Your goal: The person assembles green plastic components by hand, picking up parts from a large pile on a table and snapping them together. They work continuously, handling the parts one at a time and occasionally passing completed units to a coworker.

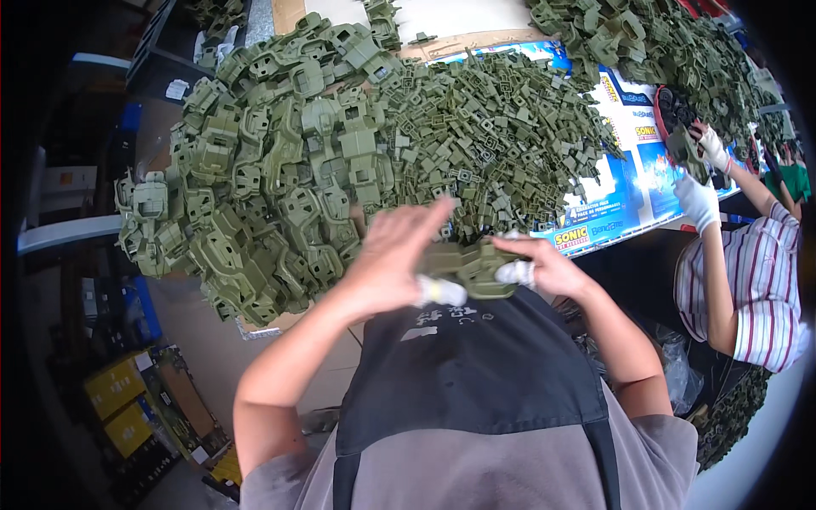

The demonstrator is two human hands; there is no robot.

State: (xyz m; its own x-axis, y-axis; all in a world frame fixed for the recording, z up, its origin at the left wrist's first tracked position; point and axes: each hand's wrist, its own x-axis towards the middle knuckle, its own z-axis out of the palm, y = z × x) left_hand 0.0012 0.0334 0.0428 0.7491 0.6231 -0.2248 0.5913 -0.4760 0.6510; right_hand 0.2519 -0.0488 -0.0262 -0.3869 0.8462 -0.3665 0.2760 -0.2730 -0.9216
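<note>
An olive-green plastic toy vehicle body (pixel 486 274) is held in front of my apron by my right hand (pixel 548 265), its fingers closed around the right end. My left hand (pixel 389 262) is at the part's left side, blurred by motion, its fingers stretched out above the part and its white-covered thumb low beside it. I see nothing held in the left hand. Just beyond the hands lies a heap of small green plastic pieces (pixel 501 127). Left of it a large pile of green vehicle bodies (pixel 255 178) covers the table.
Printed blue and white cardboard (pixel 608 208) lines the table at right. More green parts (pixel 654 51) are heaped at the far right. A co-worker in a striped shirt (pixel 739 285) and white gloves handles a part there. Yellow boxes (pixel 119 395) stand low at left.
</note>
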